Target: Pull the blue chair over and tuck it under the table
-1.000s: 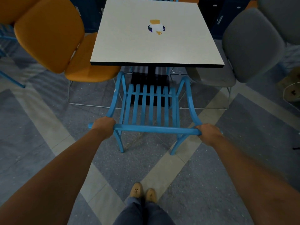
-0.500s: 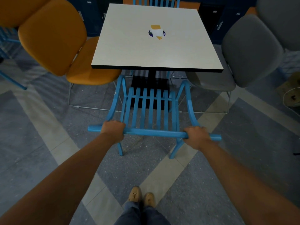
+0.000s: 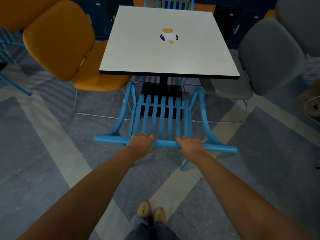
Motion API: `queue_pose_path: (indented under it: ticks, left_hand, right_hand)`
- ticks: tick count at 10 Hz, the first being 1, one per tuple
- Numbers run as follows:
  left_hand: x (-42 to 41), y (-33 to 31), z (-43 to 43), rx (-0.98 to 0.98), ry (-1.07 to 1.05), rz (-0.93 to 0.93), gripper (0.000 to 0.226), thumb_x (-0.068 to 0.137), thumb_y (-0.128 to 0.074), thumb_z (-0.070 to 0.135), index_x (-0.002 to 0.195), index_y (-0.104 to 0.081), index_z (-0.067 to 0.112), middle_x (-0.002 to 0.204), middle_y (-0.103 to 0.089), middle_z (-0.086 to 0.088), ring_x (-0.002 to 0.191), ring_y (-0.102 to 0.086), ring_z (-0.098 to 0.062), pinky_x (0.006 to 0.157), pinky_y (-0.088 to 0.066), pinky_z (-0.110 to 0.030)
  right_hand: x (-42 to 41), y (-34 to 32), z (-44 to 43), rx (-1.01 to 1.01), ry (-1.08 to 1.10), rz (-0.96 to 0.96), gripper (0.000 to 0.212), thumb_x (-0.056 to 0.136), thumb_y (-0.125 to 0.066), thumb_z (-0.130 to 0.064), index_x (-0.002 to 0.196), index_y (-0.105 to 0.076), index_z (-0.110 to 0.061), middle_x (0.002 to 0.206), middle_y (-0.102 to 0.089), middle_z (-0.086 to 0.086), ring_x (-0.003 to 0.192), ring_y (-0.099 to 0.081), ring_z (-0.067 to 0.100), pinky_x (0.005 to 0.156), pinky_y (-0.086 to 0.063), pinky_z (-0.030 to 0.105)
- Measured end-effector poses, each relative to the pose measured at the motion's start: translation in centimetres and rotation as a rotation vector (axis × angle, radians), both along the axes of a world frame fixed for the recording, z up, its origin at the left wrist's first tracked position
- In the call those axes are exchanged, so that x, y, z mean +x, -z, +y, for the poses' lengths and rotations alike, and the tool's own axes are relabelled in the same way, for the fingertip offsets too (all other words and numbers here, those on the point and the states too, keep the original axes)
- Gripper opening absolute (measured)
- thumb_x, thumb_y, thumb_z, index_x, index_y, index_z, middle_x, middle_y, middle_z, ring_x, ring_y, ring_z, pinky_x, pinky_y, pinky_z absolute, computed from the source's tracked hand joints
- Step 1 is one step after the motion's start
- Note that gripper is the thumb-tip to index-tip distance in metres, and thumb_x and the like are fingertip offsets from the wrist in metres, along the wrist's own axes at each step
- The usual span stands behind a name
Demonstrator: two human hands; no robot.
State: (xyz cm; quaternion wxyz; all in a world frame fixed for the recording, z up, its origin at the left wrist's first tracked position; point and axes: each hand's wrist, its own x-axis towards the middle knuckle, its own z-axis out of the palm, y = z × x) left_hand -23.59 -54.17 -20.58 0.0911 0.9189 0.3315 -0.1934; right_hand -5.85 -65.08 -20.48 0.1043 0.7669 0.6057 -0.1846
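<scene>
The blue chair (image 3: 162, 118), slatted with curved arms, stands in front of me, its front end near the near edge of the square white table (image 3: 199, 63). My left hand (image 3: 141, 142) and my right hand (image 3: 189, 144) both grip the chair's top back rail, close together near its middle. The chair's front legs are hidden below the table edge. A small blue, white and orange object (image 3: 168, 35) lies at the table's centre.
An orange padded chair (image 3: 69, 49) sits at the table's left and a grey padded chair (image 3: 266, 56) at its right. Another blue slatted chair (image 3: 168, 2) stands at the far side. My feet (image 3: 150, 213) are on the grey and beige patterned floor.
Both hands have slid inward along the top rail from its ends toward the middle. The chair and table sit lower and closer in view.
</scene>
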Motion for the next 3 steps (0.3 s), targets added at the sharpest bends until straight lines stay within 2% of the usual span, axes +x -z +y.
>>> queue_pose_path:
  ticks: [1, 2, 3]
  left_hand:
    - [0.0, 0.0, -0.1, -0.007, -0.004, -0.004, 0.032, 0.096, -0.045, 0.010, 0.128, -0.045, 0.014, 0.122, -0.060, -0.009, 0.113, -0.057, -0.029, 0.103, -0.043, -0.047]
    - [-0.1, -0.5, 0.2, -0.056, -0.003, -0.007, 0.037, 0.097, -0.046, 0.021, 0.133, -0.043, 0.015, 0.129, -0.057, -0.009, 0.119, -0.052, -0.029, 0.106, -0.039, -0.048]
    - [0.0, -0.8, 0.9, -0.199, -0.063, -0.063, 0.068, 0.092, -0.047, 0.052, 0.147, -0.032, 0.017, 0.148, -0.043, -0.008, 0.136, -0.038, -0.028, 0.113, -0.027, -0.049]
  right_hand:
    - [0.2, 0.2, 0.0, 0.021, -0.003, 0.008, 0.026, 0.096, -0.049, -0.018, 0.121, -0.049, -0.018, 0.113, -0.062, 0.006, 0.102, -0.062, 0.029, 0.091, -0.044, 0.045]
    - [0.1, -0.3, -0.2, 0.018, 0.007, 0.031, 0.031, 0.095, -0.051, -0.036, 0.120, -0.050, -0.018, 0.115, -0.062, 0.005, 0.104, -0.061, 0.028, 0.090, -0.044, 0.044]
    - [0.4, -1.1, -0.1, -0.003, 0.134, 0.249, 0.073, 0.081, -0.055, -0.069, 0.135, -0.046, -0.021, 0.133, -0.056, 0.005, 0.121, -0.055, 0.026, 0.102, -0.043, 0.046]
